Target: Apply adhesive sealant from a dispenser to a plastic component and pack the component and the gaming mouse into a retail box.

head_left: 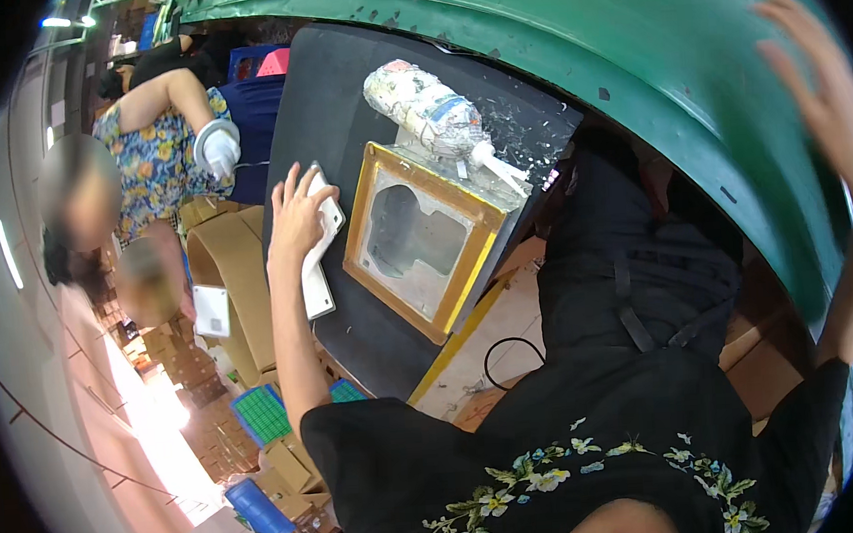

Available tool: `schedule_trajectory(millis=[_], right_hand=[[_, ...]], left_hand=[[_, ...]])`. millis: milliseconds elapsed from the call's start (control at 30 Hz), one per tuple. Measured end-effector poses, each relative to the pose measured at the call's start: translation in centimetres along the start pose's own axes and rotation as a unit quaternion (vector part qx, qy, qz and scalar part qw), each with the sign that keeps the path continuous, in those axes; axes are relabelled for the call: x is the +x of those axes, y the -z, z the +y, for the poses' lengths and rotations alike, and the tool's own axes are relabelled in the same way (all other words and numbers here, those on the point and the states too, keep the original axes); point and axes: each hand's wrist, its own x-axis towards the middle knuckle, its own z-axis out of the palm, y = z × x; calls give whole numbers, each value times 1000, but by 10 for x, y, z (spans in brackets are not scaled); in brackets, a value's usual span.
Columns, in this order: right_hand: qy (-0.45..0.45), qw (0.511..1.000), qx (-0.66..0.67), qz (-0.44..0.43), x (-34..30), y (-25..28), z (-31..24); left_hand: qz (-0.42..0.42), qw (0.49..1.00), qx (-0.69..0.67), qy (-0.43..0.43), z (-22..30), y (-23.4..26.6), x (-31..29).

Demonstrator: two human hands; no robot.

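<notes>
My left hand (295,216) is over the left edge of the black table, fingers spread, touching a flat white panel (332,219). A second white panel (318,291) lies partly beneath the first. To their right is a wooden-framed screen (423,239) with a cloudy, see-through middle. Behind that frame lies a paint-smeared plastic bottle (427,108) with a white nozzle pointing right. My right hand (821,96) is raised at the far right, in front of the green surface, its fingers apart and holding nothing.
The black table (337,86) carries dried white flecks near the bottle. A green metal surface (548,24) curves along the back and right. At the left, a person (162,165) wears a white glove, beside an opened cardboard box (236,268). Green and blue crates (260,413) stand below.
</notes>
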Motion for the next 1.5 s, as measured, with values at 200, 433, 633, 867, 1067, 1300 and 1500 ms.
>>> schedule_trajectory(millis=[200,433,633,867,1067,1300,1500], right_hand=[[177,942,243,-152,82,-76,-180],[43,947,226,-226,145,-156,-263],[12,897,324,-301,181,-176,-267],[-18,799,539,-266,181,-78,-217],[170,573,801,-22,141,-16,-269],[140,550,793,-223,109,-97,-321],[115,600,786,-99,136,-149,-349]], left_hand=[[89,993,10,-81,-35,36,-10],[430,769,-352,315,34,48,-123],[354,381,-776,358,150,-7,-114],[200,383,-823,369,163,-28,-107],[146,452,-807,352,154,-37,-105],[155,389,-847,326,155,-34,-97],[169,365,-856,324,158,-32,-100]])
